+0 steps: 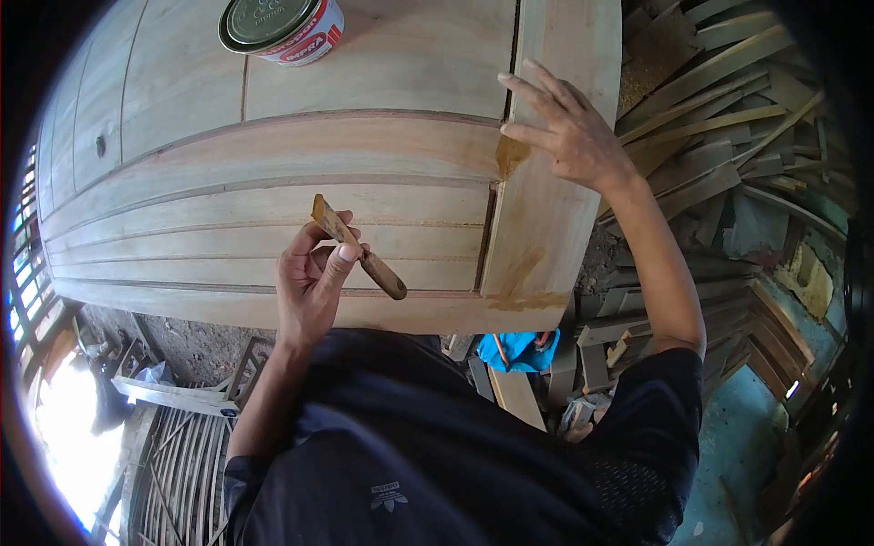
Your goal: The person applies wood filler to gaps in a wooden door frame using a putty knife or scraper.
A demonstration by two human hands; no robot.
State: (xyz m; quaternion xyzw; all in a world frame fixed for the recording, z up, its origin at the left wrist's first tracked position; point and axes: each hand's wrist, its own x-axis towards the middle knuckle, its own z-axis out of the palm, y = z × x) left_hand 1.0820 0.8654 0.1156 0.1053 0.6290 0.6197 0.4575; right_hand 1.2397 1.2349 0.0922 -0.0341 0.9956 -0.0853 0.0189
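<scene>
A putty knife with a wooden handle is gripped in my left hand, its blade tilted up and to the left. The blade carries yellow-brown smears. My right hand is raised with fingers spread over the edge board of a wooden door panel, holding nothing. Brown filler coats the joint just below those fingers. Another filler smear marks the lower right corner of the panel.
A lidded can with a red and white label stands on the panel's far side. Scrap wood strips pile up to the right. Below the panel edge lies a blue cloth or bag. Metal grating is at lower left.
</scene>
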